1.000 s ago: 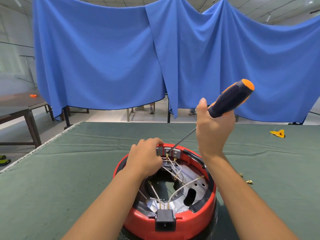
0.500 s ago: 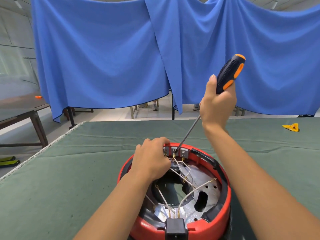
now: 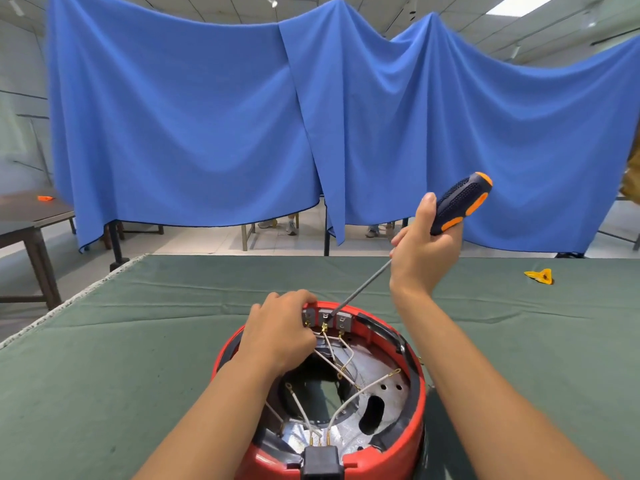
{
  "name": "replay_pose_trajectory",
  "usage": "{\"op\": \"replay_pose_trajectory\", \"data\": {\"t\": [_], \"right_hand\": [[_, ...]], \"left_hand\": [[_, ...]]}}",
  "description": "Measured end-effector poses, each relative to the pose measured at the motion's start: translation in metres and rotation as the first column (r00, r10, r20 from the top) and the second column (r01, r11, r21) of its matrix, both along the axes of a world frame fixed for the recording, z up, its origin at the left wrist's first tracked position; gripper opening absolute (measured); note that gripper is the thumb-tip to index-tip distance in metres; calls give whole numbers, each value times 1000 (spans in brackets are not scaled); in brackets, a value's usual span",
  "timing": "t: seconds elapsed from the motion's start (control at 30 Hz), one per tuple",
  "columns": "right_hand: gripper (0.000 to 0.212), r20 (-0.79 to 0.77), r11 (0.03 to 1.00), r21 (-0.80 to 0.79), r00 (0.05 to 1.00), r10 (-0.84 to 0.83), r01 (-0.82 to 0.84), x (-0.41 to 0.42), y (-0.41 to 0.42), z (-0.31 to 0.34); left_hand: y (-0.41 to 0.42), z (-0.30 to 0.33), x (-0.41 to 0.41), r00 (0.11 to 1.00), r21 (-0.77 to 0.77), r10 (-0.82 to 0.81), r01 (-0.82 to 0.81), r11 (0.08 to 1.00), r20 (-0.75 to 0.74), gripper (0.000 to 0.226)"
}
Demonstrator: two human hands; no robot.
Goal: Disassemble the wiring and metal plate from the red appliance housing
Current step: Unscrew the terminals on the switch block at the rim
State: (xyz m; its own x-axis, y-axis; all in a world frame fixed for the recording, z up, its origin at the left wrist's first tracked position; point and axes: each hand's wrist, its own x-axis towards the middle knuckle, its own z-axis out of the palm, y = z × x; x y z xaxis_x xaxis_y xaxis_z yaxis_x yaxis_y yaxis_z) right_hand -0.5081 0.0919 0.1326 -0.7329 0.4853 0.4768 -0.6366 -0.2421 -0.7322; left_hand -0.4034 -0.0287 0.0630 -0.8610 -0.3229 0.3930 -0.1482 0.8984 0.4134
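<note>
housing: red appliance housing (image 3: 417,403) sits open side up on the green table cover (image 3: 104,375), near edge of the table, right under the camera. Placed so the interior faces the worker.
left hand: left hand (image 3: 280,332) rests on the far-left rim, fingers curled over the edge beside the terminals. Reads as a brace so the shell doesn't shift under tool load. Whether it also pinches a wire: cannot tell.
right hand: right hand (image 3: 424,251) wrapped around the screwdriver (image 3: 457,206) handle, thumb up along the grip, raised well above the housing. High grip gives a steep shaft angle into the rim.
tip: shaft runs down-left to the middle one of 3 grey terminal blocks (image 3: 327,318) on the far rim. Tip looks seated at the middle block; exact screw contact too small to confirm.
wiring: white wires (image 3: 346,403) with brass lugs fan from the terminals across the interior to the black socket (image 3: 320,464) at the near rim. Several lug ends look free.
plate: metal plate (image 3: 377,386) lies inside the shell, under the wires, not yet out.
step: judged as loosening terminal screws to free the wiring first; plate comes after.
risk: tip slipping off the small screw toward the bracing fingers.
loose bits: yellow part (image 3: 538,276) far right on the cover.
</note>
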Motion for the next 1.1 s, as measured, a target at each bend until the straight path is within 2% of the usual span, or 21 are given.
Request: {"op": "replay_pose_trajectory", "data": {"t": [0.2,0.43,0.57,0.73,0.9,1.1], "right_hand": [[21,-12,997,-70,1000,26,-27,8,8,-11],[18,13,998,53,999,-42,42,-14,-2,0],[19,120,990,130,990,-68,53,-33,-11,4],[24,272,966,260,961,-60,-13,-41,-22,-2],[25,261,975,212,965,2,-60,-39,-25,1],[20,208,998,7,976,64,-67,-18,0,0]], "left_hand": [[0,-1,0,1000,-11,6,-6,1000,-9,50],[1,-2,-1,1000,-14,9,-10,1000,-13,50],[1,-1,-1,1000,-12,7,-7,1000,-10,50],[1,-1,0,1000,-16,5,-6,1000,-7,50],[0,0,0,1000,-1,5,-5,1000,-2,50],[1,0,-2,999,-10,34,-34,999,34,50]]}}
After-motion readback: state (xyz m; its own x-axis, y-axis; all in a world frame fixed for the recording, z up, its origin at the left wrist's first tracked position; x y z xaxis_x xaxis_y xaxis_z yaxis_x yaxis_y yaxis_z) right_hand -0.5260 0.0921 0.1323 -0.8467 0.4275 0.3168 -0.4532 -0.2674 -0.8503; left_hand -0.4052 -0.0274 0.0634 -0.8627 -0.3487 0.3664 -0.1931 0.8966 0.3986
